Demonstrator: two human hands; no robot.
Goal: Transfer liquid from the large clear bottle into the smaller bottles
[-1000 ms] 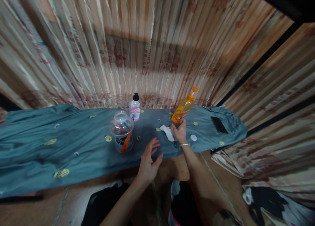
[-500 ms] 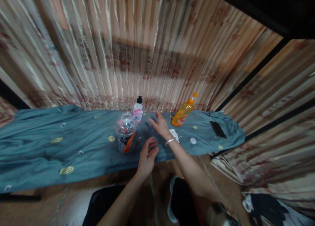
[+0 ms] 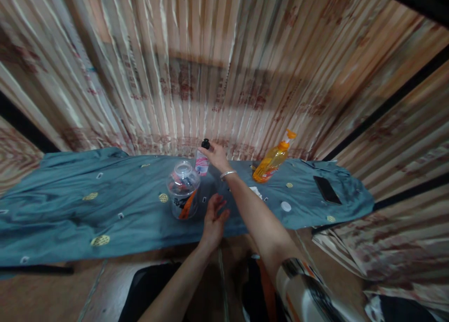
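Note:
My right hand (image 3: pixel 218 157), with a silver bracelet at its wrist, reaches to the back of the table. Its thumb and fingers close around the upper part of a small clear bottle (image 3: pixel 202 165) with a black cap and a pink label, which stands upright. Nearer to me, my left hand (image 3: pixel 214 219) hovers by the table's front edge, fingers loosely bent and apart, holding nothing. Left of it is a large clear plastic jar (image 3: pixel 183 191) with an open mouth and an orange-and-black label.
A teal patterned cloth (image 3: pixel 133 228) covers the narrow table. To the right stand a yellow-orange pump bottle (image 3: pixel 271 163), a crumpled white tissue (image 3: pixel 256 191), a round white lid (image 3: pixel 286 206) and a black phone (image 3: pixel 327 189). Behind hangs a pleated curtain (image 3: pixel 224 79); dark frame poles flank the table.
My right hand has moved left and away from me to the small black-capped bottle and taken hold of its top. My left hand stays nearly in place. The view has shifted slightly.

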